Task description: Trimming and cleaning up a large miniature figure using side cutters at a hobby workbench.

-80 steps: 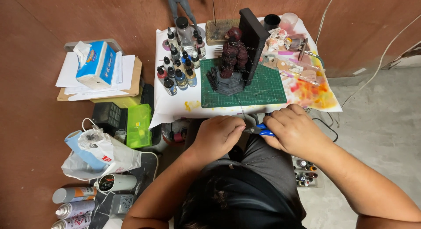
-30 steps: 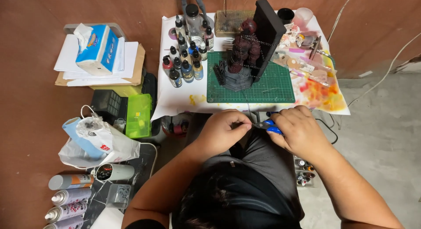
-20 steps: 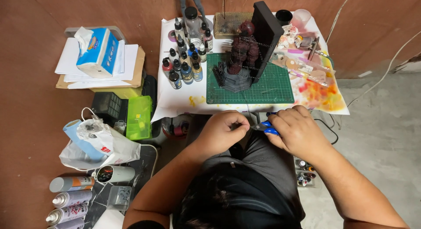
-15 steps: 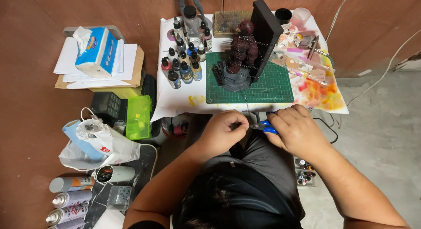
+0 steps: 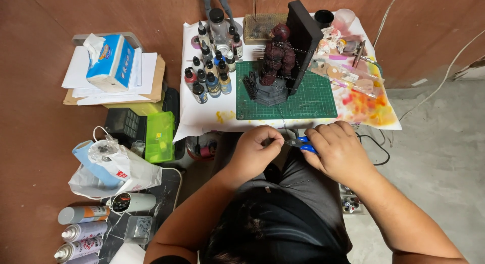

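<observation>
My right hand (image 5: 336, 150) grips small blue-handled pliers (image 5: 302, 143) just below the near edge of a low white table (image 5: 199, 115). My left hand (image 5: 257, 150) is closed, its fingertips pinching a thin chain or wire right beside the pliers' tip; the piece itself is too small to make out. Both hands hover over my lap. On a green cutting mat (image 5: 313, 100) stands a dark red figure (image 5: 278, 54) on a grey stepped base, wrapped in fine chain, against a black slab (image 5: 303, 36).
Several small paint bottles (image 5: 209, 74) cluster on the table's left part. A paint-stained paper sheet with brushes (image 5: 361, 89) lies at its right. On the floor to the left: a tissue box on papers (image 5: 108, 62), a green box (image 5: 159, 136), a plastic bag (image 5: 108, 165), spray cans (image 5: 81, 233).
Both hands stay together at the table's near edge, with only slight finger movement. The view has shifted a little since the earliest frame.
</observation>
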